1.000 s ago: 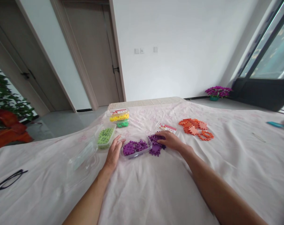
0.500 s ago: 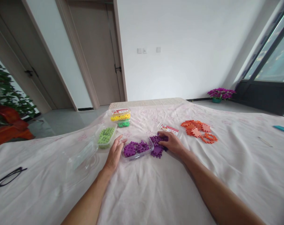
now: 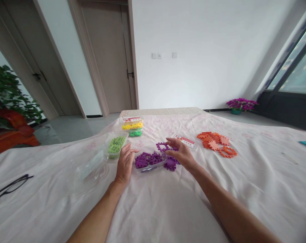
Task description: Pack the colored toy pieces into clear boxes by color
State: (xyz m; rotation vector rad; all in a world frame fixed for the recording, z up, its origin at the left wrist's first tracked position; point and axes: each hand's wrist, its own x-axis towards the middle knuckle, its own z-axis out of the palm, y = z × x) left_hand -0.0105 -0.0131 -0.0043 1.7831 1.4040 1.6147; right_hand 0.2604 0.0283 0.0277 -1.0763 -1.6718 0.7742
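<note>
The right hand pinches a hollow purple toothed piece; the clear tub, long axis roughly three-to-nine, lies at those fingers' eight o'clock; the left hand, loosely spread, flanks its nine-o'clock end.

Bare-armed, bare-handed.
The left hand and right hand have slim fingers; both bare forearms taper toward the wrists.

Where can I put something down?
There's bare cloth between the arms, this side of the tub, and between the orange pieces and the stick. It's crowded from left hand to right hand: purple pieces in the tub and beside it.
</note>
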